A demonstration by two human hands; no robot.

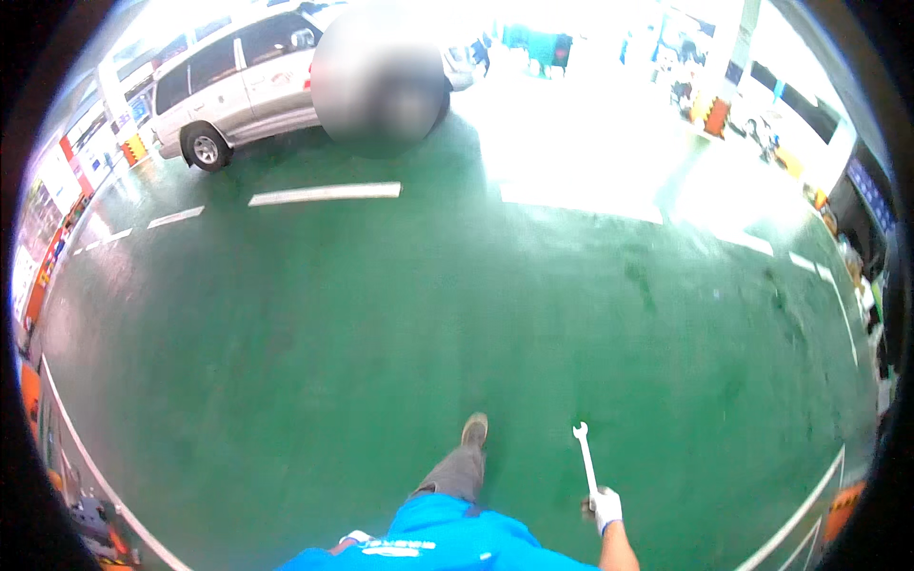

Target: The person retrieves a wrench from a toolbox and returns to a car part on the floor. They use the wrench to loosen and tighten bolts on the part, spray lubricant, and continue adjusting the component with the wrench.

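Observation:
My right hand (606, 506), in a white glove, is closed around a silver open-ended wrench (587, 457), whose jaw points forward over the green painted floor (333, 333). Low in the picture, my left hand (356, 537), also in a white glove, is mostly hidden beside my blue top (457, 538), so its fingers cannot be made out. One of my legs in grey trousers shows below me, with a brown shoe (474, 428) on the floor.
A silver SUV (228, 90) stands at the back left, partly blurred. Pillars with orange-yellow guards (716, 116) rise at both sides. Green equipment (538, 48) stands at the bright far end. Orange items (33, 390) line the left edge; assorted gear (852, 257) lines the right.

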